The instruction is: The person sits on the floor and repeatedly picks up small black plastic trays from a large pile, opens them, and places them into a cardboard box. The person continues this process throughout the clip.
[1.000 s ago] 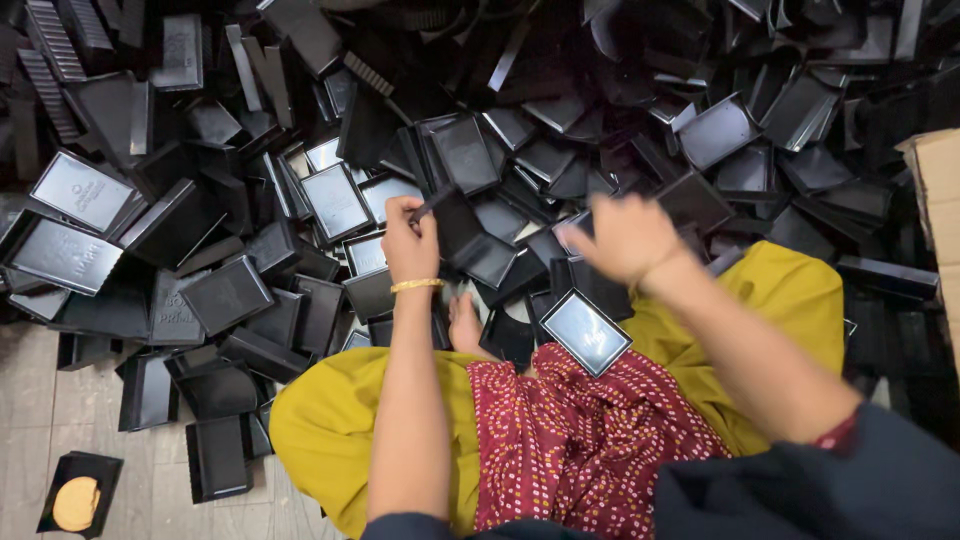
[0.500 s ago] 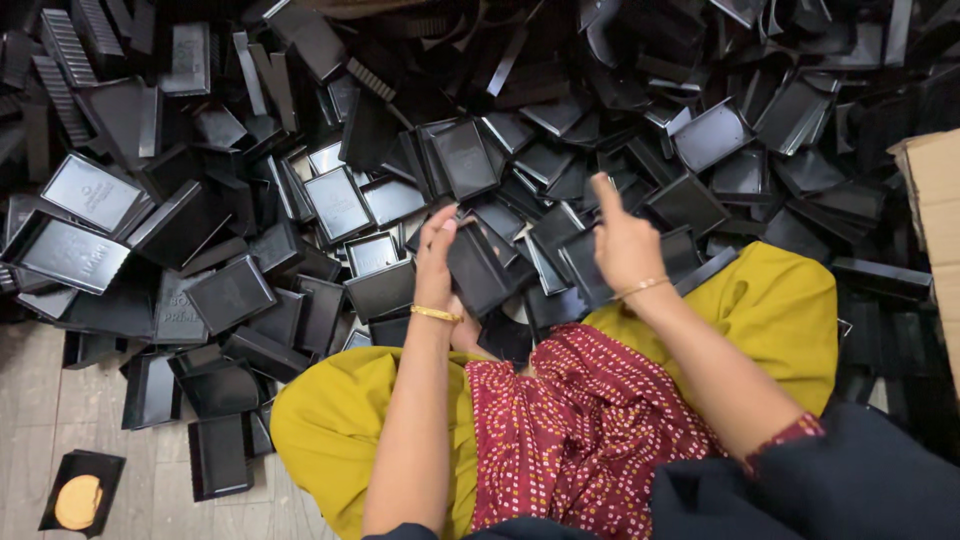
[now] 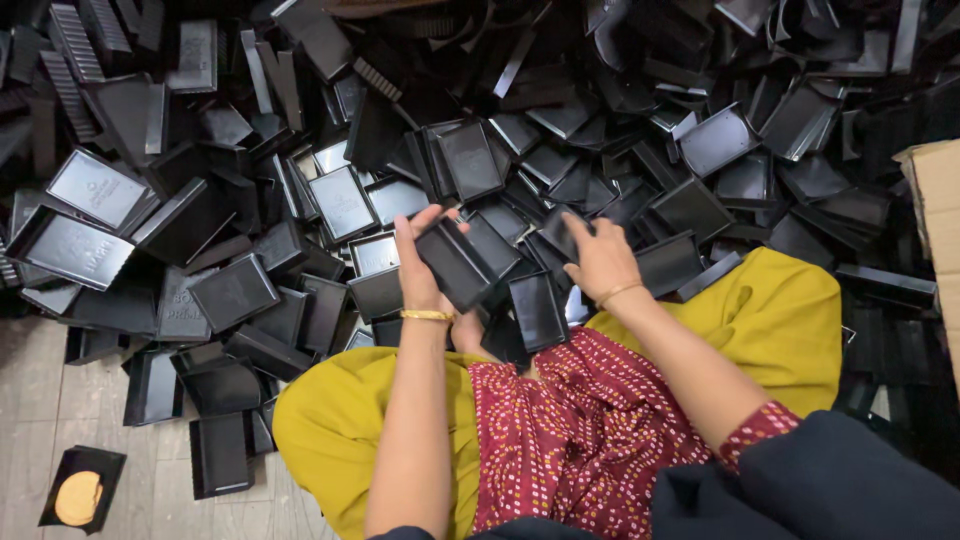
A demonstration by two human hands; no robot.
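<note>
The left hand [image 3: 418,262] holds a black rectangular tray [image 3: 455,264] at the near edge of a large heap of black trays [image 3: 640,150] that covers the floor [image 3: 40,420] ahead of the person. The fingers wrap over the tray's upper left end and the thumb side lies along its left edge, so the hand is closed around it. The tray is lifted just clear of the pieces under it. Its long axis runs on a diagonal, from upper left down to lower right, and its hollow side faces up toward the camera. A gold bangle [image 3: 427,315] sits on the left wrist.

The right hand [image 3: 600,262] rests palm down on the heap just to the right of the held tray, fingers spread over the dark pieces there. Whether it grips one of them I cannot tell; its fingertips are hidden among the trays. A second small tray [image 3: 538,310] lies between the two wrists, its long axis nearly upright in the view.

The person's lap, in yellow cloth [image 3: 770,310] and red dotted fabric [image 3: 580,440], is below the hands. At the floor's near left corner lies a black card with a gold disc [image 3: 80,495]. A cardboard box [image 3: 935,230] stands at the right edge.
</note>
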